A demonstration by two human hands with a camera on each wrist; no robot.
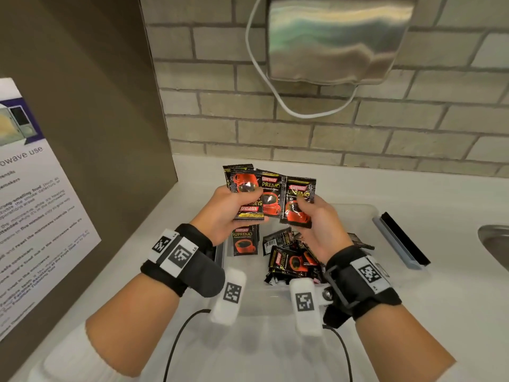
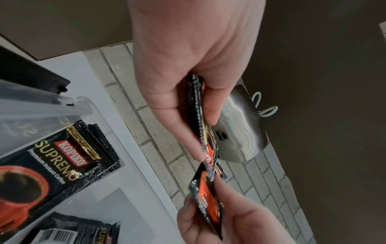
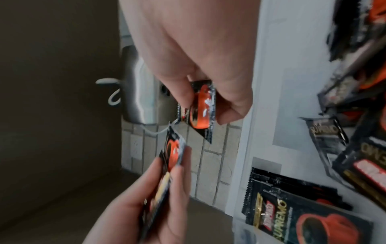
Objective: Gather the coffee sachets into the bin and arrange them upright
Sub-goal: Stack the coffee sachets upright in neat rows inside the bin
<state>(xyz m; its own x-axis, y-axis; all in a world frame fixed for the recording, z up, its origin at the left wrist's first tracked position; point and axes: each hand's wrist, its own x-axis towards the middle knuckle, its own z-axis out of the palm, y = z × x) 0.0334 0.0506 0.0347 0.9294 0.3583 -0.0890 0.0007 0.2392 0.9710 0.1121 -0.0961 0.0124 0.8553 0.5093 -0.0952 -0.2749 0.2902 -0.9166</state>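
Black and red coffee sachets are the task's objects. My left hand (image 1: 248, 197) grips a fanned stack of sachets (image 1: 271, 197) above the clear plastic bin (image 1: 355, 209). My right hand (image 1: 305, 208) pinches a single sachet (image 1: 298, 194) right beside that stack. In the bin, one sachet (image 1: 245, 241) stands upright at the left wall and a loose pile (image 1: 292, 260) lies on the right. The left wrist view has the left hand (image 2: 200, 115) gripping the stack edge-on. In the right wrist view the right hand (image 3: 200, 99) pinches its sachet (image 3: 201, 109).
A steel wall-mounted unit (image 1: 338, 37) with a white cable hangs on the brick wall behind. The bin's lid (image 1: 399, 241) lies on the white counter to the right, near a sink edge (image 1: 495, 244). A brown panel with a microwave notice (image 1: 41, 202) stands at the left.
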